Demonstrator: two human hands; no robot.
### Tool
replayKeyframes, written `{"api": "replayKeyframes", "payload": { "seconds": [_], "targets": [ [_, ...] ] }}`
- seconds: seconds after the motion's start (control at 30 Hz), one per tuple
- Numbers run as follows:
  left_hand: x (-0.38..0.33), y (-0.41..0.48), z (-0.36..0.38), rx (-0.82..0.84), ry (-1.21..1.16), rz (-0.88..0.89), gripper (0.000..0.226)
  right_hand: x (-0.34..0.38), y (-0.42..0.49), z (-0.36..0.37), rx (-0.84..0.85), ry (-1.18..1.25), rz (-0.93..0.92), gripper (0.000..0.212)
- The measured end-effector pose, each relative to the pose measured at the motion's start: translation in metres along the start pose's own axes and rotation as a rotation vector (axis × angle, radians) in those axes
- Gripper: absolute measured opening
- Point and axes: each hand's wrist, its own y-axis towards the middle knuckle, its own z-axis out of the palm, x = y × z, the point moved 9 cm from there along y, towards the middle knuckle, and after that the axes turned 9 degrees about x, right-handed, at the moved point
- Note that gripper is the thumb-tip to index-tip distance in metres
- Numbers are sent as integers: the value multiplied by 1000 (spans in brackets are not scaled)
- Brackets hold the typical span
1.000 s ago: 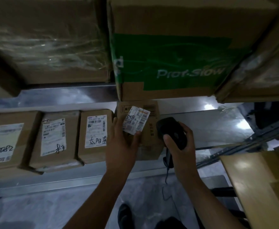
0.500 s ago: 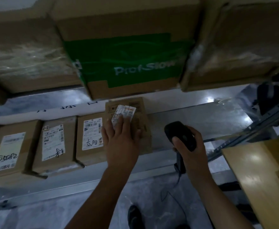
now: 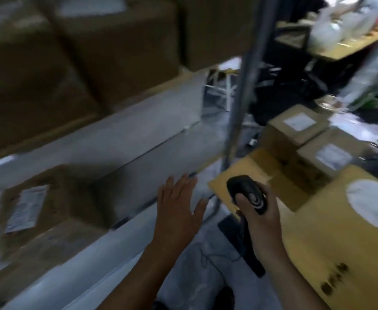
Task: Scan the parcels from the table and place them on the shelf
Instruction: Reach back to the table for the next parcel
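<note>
Left grip (image 3: 179, 211) flat and empty beside the shelf (image 3: 138, 151), right grip (image 3: 264, 224) clenched round the scanner (image 3: 247, 192), parcels (image 3: 295, 128) waiting on the counter (image 3: 313, 231) at right: a hurried one-handed grab could drop one or knock the post (image 3: 239, 108).

Parcel storeroom: metal shelving (image 3: 138, 130) stacked with cartons (image 3: 116, 52), labelled parcels (image 3: 295, 128) nearby, handheld scanner (image 3: 248, 193).

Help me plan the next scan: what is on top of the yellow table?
Two labelled cardboard parcels side by side; the right hand and scanner hide part of the table.
</note>
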Motion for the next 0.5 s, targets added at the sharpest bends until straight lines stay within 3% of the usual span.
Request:
{"api": "replayKeyframes", "payload": {
  "seconds": [0.1, 0.3, 0.5],
  "targets": [
    [-56, 26, 43, 139, -43, 86, 81, 3, -8, -70, -174, 37, -13, 75],
    [-160, 64, 117, 309, -38, 322, 92, 11, -41, -185, -478, 62, -50, 59],
    [-236, 103, 179, 432, 12, 498, 93, 1, -59, -249, -715, 46, -29, 70]
  ]
}}
